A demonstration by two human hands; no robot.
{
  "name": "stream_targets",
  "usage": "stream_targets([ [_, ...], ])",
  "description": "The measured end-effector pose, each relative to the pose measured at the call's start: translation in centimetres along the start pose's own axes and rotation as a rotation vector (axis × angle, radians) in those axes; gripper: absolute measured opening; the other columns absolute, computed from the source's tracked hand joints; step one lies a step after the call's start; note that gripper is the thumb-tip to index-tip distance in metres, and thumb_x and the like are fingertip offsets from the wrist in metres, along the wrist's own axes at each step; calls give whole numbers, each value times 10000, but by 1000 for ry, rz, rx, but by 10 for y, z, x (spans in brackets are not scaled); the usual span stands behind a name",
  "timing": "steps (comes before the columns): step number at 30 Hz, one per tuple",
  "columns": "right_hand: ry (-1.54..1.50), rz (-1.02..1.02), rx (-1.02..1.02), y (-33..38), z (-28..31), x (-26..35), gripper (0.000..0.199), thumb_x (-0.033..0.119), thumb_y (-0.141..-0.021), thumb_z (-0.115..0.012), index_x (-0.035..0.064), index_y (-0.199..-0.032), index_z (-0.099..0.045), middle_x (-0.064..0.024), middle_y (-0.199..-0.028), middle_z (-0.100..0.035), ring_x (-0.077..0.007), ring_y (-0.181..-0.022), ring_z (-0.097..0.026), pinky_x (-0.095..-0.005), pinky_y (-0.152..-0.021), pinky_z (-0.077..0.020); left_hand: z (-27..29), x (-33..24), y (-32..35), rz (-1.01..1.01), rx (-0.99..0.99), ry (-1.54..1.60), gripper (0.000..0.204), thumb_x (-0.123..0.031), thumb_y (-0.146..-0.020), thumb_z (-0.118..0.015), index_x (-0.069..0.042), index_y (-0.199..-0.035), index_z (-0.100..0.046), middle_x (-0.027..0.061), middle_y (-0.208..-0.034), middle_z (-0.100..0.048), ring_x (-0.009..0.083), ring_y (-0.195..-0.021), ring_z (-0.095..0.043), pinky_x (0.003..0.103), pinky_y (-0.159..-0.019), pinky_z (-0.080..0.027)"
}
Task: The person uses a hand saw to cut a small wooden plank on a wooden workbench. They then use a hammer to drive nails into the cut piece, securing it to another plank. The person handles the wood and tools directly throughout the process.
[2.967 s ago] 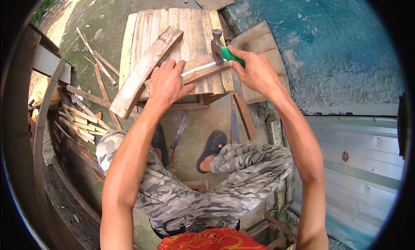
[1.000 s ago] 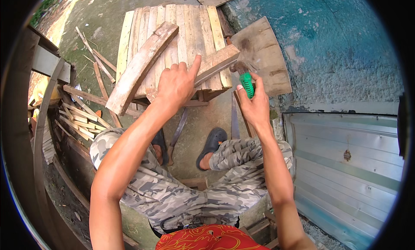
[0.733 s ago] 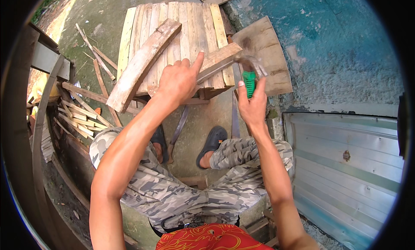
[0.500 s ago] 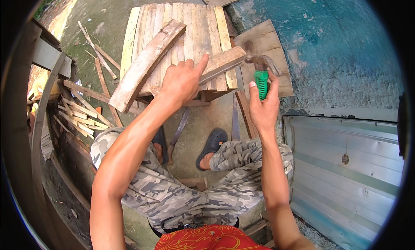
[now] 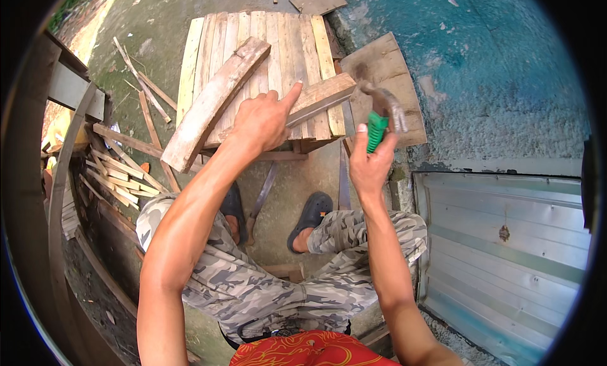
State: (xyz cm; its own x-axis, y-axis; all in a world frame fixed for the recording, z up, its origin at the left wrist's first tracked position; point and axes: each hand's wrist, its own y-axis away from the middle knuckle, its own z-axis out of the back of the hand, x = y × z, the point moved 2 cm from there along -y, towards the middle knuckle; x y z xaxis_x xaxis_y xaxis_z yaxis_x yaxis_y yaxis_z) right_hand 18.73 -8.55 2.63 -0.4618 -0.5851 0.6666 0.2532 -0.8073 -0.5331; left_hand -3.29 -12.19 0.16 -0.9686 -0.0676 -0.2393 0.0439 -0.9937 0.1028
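My right hand [image 5: 373,158] is closed round the green handle of a claw hammer [image 5: 377,133]. The slightly blurred hammer head is just right of the far end of a short wooden block [image 5: 324,98]. My left hand [image 5: 260,122] lies over the near end of that block, fingers curled down and one digit stretched along it; its grip underneath is hidden. Left of this hand, a thicker, longer wooden beam [image 5: 215,103] lies slanted. Both pieces rest on a slatted wooden table [image 5: 278,34].
Loose wood strips [image 5: 117,176] are heaped on the left. A flat board [image 5: 404,81] leans against the blue wall [image 5: 493,75]. A metal sheet panel [image 5: 506,252] stands at the right. A saw-like blade [image 5: 262,192] lies between my feet.
My right hand has come slightly left and nearer with the hammer, whose head has tilted. My left hand stays in place on the block. The whole view has shifted slightly.
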Motion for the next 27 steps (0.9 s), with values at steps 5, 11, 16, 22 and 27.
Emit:
stream_targets([
  [5,112,-393,224,9,-10,-13,444,168,-977,-617,3,-1356,-455,-276,-1021,-670,-480,-915,-671,-500,-818,-514,6,6,-3,30,48,51,993,-347,-801,-834,-173,-1611,-285,245,-1101,-666,401,-1010,-684,494,-870,-549],
  [11,-81,-532,167,0,13,-23,425,216,-973,-633,-9,-1323,-546,-201,-1043,-695,-347,-951,-691,-441,-851,-516,19,18,-8,20,112,150,1042,-391,-731,-873,-94,-1568,-329,283,-1111,-667,433,-1040,-672,507,-922,-533],
  [16,53,-506,266,-20,31,-23,519,223,-991,-574,7,-1460,-518,-198,-1169,-691,-279,-1028,-668,-391,-937,-504,22,24,-11,38,145,369,900,-408,-691,-849,31,-1375,-462,347,-1122,-653,449,-1055,-660,486,-972,-532],
  [22,87,-294,348,-50,38,-28,611,171,-944,-629,-3,-1503,-451,-270,-1309,-624,-381,-1165,-641,-432,-994,-488,9,18,-12,-81,-81,136,755,-409,-724,-752,59,-1292,-583,259,-1161,-644,409,-1129,-604,491,-997,-497],
  [27,338,85,428,-81,21,-19,485,102,-882,-700,35,-1333,-534,-237,-1201,-636,-444,-1051,-646,-499,-888,-517,-5,6,-4,-28,-163,42,761,-411,-786,-728,52,-1365,-557,228,-1115,-627,380,-1088,-595,485,-945,-473],
])
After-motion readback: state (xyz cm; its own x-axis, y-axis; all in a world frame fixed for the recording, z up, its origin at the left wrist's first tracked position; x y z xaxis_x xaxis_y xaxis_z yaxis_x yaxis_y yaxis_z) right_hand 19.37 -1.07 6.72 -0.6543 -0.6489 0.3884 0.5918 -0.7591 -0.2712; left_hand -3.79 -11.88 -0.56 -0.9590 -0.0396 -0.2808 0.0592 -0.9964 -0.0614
